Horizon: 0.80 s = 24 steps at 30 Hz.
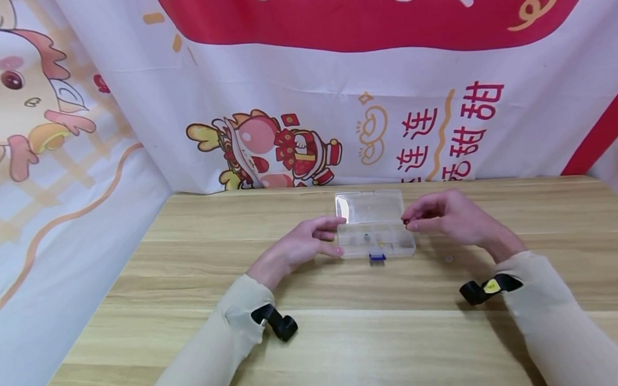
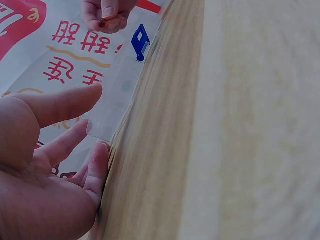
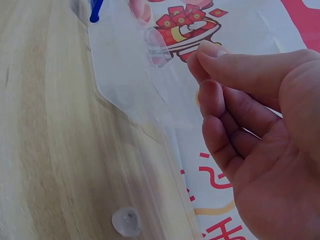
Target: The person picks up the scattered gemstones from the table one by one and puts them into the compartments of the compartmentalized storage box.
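A clear plastic compartment box (image 1: 351,251) lies on the table with its lid (image 1: 370,206) raised at the back and a blue latch (image 1: 377,257) at its front. Inside are a small green bead (image 1: 366,236) and a yellowish one (image 1: 381,245). My left hand (image 1: 311,239) is at the box's left end, fingers spread, fingertips right at its edge. Between thumb and fingertips, my right hand (image 1: 443,216) pinches a small dark reddish bead (image 2: 102,23), just off the box's right end. In the right wrist view the fingertips hide that bead.
A small clear bead (image 3: 126,222) lies on the wooden table (image 1: 327,343), to the right of the box. Behind the table hangs a white and red printed cloth (image 1: 281,72). Another printed cloth (image 1: 81,246) hangs along the left side.
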Each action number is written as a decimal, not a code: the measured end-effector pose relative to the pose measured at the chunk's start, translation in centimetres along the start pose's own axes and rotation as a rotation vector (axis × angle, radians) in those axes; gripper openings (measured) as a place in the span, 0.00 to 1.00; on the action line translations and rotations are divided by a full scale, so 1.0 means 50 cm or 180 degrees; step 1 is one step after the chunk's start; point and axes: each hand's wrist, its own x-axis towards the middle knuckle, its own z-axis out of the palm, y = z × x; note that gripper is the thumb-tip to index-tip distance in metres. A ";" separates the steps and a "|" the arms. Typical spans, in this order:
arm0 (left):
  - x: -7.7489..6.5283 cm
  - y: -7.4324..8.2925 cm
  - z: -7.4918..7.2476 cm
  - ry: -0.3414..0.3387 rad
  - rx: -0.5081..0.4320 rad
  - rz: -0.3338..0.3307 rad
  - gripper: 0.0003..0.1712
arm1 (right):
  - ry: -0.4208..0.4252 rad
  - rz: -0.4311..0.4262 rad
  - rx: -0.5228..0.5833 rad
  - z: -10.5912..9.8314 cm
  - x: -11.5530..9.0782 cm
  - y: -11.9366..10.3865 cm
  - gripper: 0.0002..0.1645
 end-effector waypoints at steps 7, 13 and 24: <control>0.001 -0.001 0.000 -0.0003 -0.0005 0.0000 0.40 | 0.0039 0.0015 -0.0055 0.009 0.005 -0.006 0.14; 0.001 -0.001 -0.001 0.0007 -0.0009 -0.0006 0.40 | 0.0075 -0.0068 -0.0162 0.019 0.010 -0.011 0.13; 0.002 -0.005 -0.001 0.0016 0.0002 0.0017 0.40 | 0.0106 -0.0138 -0.0278 0.048 0.014 -0.038 0.09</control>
